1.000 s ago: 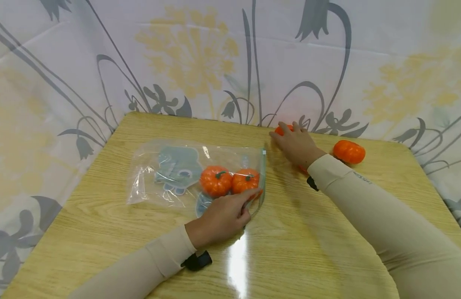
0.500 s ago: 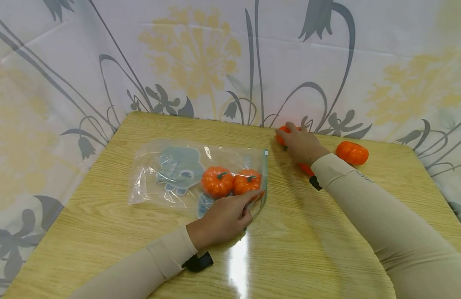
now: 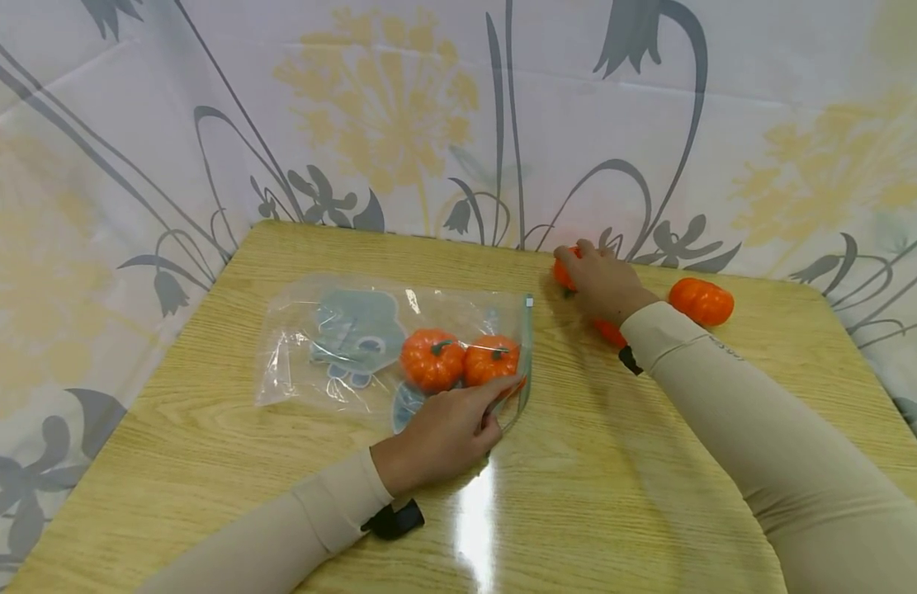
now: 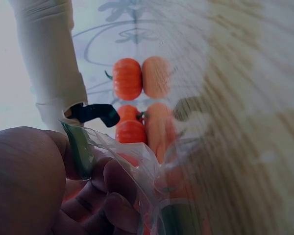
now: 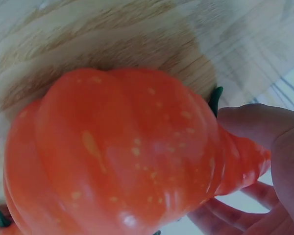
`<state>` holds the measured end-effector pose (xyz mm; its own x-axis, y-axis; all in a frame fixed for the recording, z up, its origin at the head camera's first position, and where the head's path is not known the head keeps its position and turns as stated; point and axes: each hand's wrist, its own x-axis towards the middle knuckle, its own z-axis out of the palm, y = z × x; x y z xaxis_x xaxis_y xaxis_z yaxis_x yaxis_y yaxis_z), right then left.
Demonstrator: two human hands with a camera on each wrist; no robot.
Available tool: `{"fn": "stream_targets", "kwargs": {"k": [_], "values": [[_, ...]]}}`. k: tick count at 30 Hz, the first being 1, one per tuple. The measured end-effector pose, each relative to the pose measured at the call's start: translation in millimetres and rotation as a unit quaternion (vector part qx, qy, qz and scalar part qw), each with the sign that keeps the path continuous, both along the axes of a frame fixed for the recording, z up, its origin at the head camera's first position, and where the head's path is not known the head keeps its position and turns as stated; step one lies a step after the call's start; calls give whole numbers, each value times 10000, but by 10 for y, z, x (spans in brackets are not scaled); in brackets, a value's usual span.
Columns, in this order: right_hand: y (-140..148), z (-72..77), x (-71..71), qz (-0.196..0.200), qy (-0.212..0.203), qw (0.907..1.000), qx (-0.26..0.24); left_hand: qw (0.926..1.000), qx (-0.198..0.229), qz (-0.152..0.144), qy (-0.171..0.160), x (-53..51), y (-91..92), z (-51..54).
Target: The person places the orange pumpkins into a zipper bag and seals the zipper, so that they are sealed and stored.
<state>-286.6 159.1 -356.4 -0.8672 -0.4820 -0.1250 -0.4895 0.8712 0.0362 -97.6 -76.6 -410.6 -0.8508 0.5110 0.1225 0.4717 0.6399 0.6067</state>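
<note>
In the head view the clear bag lies on the wooden table at eleven o'clock from the left hand, two bagged pumpkins near its mouth. That view shows the left index finger laid straight along the opening; only the left wrist view shows other fingers curled, the green zip strip pinched in the hand.

The right hand is between one and two o'clock from the left. From above it hides most of the held pumpkin; the right wrist view shows this gripped between thumb and parted fingers, its stem at eleven o'clock. A nearer pumpkin fills that view, though from above only a sliver shows at six o'clock from the right hand. Another pumpkin sits at three o'clock from it.
</note>
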Motion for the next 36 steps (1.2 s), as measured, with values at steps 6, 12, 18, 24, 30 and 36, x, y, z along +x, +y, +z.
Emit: {"fn": "stream_targets", "kwargs": {"k": [6,12,18,24,30,36], "values": [[56,-20,-26,185,314,9991,197,10000,13,-29,22,2,18,1],[99,-46,-20,278,397,9985,270,10000,33,-66,41,5,35,-13],[101,-25,33,347,463,9983,108,10000,18,-72,-42,5,44,-15],[76,19,136,390,687,9961,-401,9998,26,-16,-180,8,33,3],[36,72,273,384,837,9928,-773,9999,16,65,-82,9,17,-8],[51,66,412,122,791,9907,-1097,10000,50,13,-10,6,24,-17]]}}
